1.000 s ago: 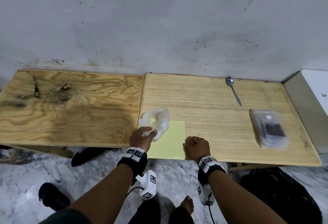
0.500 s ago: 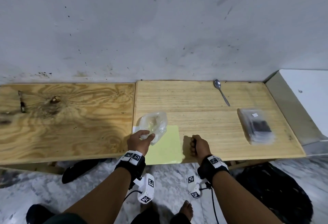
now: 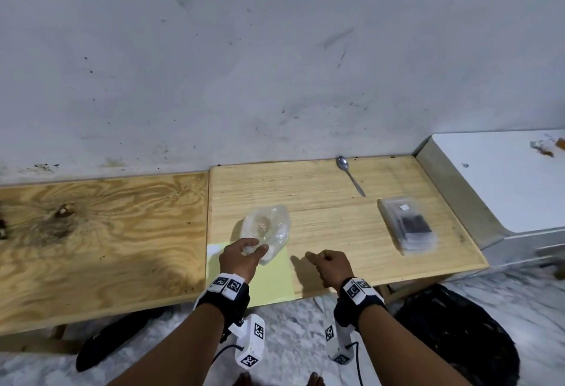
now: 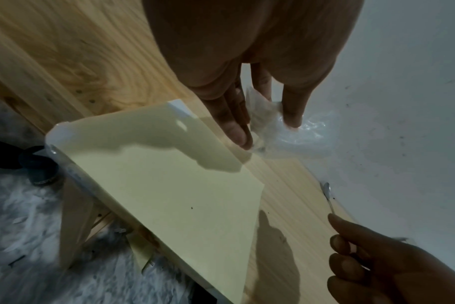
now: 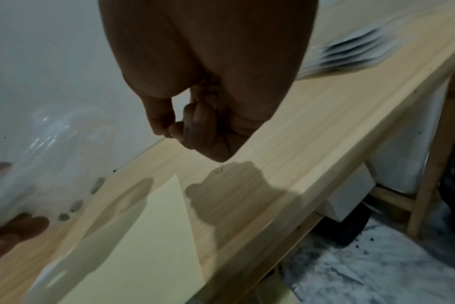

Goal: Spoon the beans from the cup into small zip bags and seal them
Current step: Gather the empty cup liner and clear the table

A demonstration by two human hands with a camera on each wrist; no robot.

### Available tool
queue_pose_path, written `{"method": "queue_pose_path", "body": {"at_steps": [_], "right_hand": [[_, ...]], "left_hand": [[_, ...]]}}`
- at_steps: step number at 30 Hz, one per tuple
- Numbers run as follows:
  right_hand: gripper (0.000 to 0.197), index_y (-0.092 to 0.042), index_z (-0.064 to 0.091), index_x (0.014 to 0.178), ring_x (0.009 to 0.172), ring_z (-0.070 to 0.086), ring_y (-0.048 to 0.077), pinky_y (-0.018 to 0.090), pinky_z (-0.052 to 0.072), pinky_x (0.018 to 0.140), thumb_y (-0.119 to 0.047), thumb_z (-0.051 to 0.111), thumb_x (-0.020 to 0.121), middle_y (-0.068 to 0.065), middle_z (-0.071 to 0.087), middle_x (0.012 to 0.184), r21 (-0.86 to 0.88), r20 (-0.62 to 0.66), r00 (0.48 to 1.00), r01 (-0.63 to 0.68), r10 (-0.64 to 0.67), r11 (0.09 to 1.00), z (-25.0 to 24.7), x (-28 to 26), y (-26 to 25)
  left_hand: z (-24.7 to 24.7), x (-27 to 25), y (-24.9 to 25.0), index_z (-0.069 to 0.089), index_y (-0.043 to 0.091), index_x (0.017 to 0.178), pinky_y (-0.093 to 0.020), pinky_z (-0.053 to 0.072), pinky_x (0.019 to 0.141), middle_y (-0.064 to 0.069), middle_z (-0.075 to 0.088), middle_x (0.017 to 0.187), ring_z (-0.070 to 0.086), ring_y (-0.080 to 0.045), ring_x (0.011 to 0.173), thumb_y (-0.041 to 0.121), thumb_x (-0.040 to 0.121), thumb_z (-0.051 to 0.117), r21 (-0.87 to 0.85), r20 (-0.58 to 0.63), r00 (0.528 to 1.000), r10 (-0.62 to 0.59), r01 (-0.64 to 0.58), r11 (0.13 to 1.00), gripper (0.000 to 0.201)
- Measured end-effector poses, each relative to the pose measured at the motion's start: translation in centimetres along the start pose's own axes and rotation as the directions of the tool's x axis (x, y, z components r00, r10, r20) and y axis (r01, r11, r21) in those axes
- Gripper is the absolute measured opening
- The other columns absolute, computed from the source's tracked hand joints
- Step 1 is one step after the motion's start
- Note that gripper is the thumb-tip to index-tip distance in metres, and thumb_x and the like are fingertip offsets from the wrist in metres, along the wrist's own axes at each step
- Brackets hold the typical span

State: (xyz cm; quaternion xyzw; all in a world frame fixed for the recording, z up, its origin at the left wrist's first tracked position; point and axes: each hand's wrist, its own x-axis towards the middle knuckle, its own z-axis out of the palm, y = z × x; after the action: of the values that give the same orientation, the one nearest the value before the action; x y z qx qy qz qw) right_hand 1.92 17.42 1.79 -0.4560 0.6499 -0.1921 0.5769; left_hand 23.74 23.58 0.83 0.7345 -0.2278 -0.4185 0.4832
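Right hand (image 3: 331,269) lifted; one spoon (image 3: 350,178).

Head cam high; wrist cams close.

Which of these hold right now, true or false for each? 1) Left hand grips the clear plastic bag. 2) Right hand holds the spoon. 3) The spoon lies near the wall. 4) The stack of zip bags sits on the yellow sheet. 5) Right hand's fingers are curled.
1) True: the left hand pinches the clear plastic bag.
2) False: the right hand holds nothing; the spoon lies untouched on the table.
3) True.
4) False: the stack of zip bags sits on bare wood far right of the yellow sheet.
5) True.
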Motion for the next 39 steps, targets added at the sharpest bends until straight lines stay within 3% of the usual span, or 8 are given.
{"method": "queue_pose_path", "body": {"at_steps": [8, 11, 15, 21, 25, 32, 35, 39], "right_hand": [[0.040, -0.010, 0.048, 0.059, 0.040, 0.048, 0.004, 0.024, 0.038, 0.042, -0.022, 0.080, 0.080, -0.001, 0.046, 0.046, -0.001, -0.144, 0.990, -0.003, 0.003, 1.000, -4.5, -1.9, 2.8], [0.041, -0.012, 0.047, 0.059, 0.044, 0.041, 0.015, 0.025, 0.036, 0.044, -0.024, 0.081, 0.079, 0.003, 0.041, 0.050, 0.051, -0.213, 0.977, -0.014, 0.025, 0.999, -7.4, -2.9, 4.7], [0.045, -0.014, 0.043, 0.056, 0.046, 0.035, 0.020, 0.027, 0.033, 0.044, -0.023, 0.081, 0.078, 0.005, 0.037, 0.050, 0.140, -0.334, 0.938, -0.046, 0.091, 0.989, -12.1, -4.5, 7.6], [0.038, -0.013, 0.050, 0.059, 0.043, 0.040, 0.016, 0.021, 0.036, 0.040, -0.019, 0.084, 0.075, 0.006, 0.046, 0.051, 0.243, -0.467, 0.867, -0.063, 0.174, 0.968, -20.9, -6.3, 12.7], [0.038, -0.015, 0.053, 0.055, 0.049, 0.047, 0.014, 0.022, 0.042, 0.049, -0.016, 0.086, 0.071, 0.004, 0.054, 0.053, 0.275, -0.520, 0.829, -0.063, 0.204, 0.959, -28.0, -7.3, 16.7], [0.030, -0.016, 0.058, 0.059, 0.044, 0.047, 0.009, 0.014, 0.035, 0.037, -0.013, 0.087, 0.069, -0.003, 0.057, 0.052, 0.341, -0.523, 0.803, -0.109, 0.285, 0.934, -38.4, -8.5, 22.1], [0.021, -0.012, 0.064, 0.066, 0.048, 0.051, 0.009, 0.012, 0.035, 0.036, -0.010, 0.083, 0.072, 0.000, 0.061, 0.058, 0.377, -0.515, 0.796, -0.123, 0.318, 0.918, -41.3, -8.3, 23.3], [0.010, -0.009, 0.069, 0.073, 0.058, 0.059, 0.020, 0.017, 0.036, 0.037, -0.010, 0.075, 0.080, 0.011, 0.068, 0.070, 0.433, -0.469, 0.798, -0.167, 0.380, 0.886, -44.0, -6.9, 24.2]], "left_hand": [[4.0, -1.0, 0.1, 0.074, 0.031, 0.071, -0.049, 0.056, 0.086, 0.013, 0.066, 0.087, 0.069, -0.031, 0.089, 0.034, 0.056, 0.089, 0.079, 0.198, 0.980, -0.007, -0.009, 0.997, 0.022], [7.3, -2.1, 0.2, 0.074, 0.030, 0.071, -0.049, 0.056, 0.086, 0.012, 0.067, 0.087, 0.069, -0.031, 0.090, 0.032, 0.056, 0.090, 0.122, 0.282, 0.959, -0.003, -0.032, 0.992, 0.021], [13.3, -4.6, 0.5, 0.075, 0.027, 0.071, -0.048, 0.057, 0.084, 0.007, 0.070, 0.085, 0.070, -0.033, 0.087, 0.038, 0.051, 0.087, 0.195, 0.409, 0.912, -0.020, -0.066, 0.979, 0.026], [24.2, -10.2, 1.7, 0.078, 0.018, 0.088, -0.031, 0.052, 0.088, 0.002, 0.071, 0.094, 0.064, -0.017, 0.093, 0.029, 0.066, 0.087, 0.313, 0.547, 0.837, 0.000, -0.205, 0.927, 0.026], [32.4, -14.2, 1.4, 0.077, 0.024, 0.081, -0.037, 0.056, 0.087, 0.003, 0.073, 0.092, 0.068, -0.019, 0.088, 0.033, 0.063, 0.087, 0.347, 0.605, 0.796, -0.027, -0.233, 0.909, 0.023], [44.3, -20.5, 1.4, 0.073, 0.026, 0.084, -0.031, 0.055, 0.081, -0.003, 0.072, 0.095, 0.068, -0.024, 0.085, 0.032, 0.069, 0.084, 0.393, 0.680, 0.727, -0.090, -0.259, 0.882, 0.020], [48.3, -21.3, 0.9, 0.072, 0.028, 0.080, -0.035, 0.054, 0.089, 0.002, 0.067, 0.092, 0.066, -0.020, 0.088, 0.032, 0.069, 0.084, 0.421, 0.702, 0.704, -0.109, -0.287, 0.860, 0.017], [52.8, -20.7, 0.0, 0.076, 0.020, 0.086, -0.034, 0.055, 0.089, -0.002, 0.072, 0.093, 0.068, -0.020, 0.088, 0.031, 0.068, 0.086, 0.463, 0.706, 0.690, -0.160, -0.279, 0.841, 0.023]]}}
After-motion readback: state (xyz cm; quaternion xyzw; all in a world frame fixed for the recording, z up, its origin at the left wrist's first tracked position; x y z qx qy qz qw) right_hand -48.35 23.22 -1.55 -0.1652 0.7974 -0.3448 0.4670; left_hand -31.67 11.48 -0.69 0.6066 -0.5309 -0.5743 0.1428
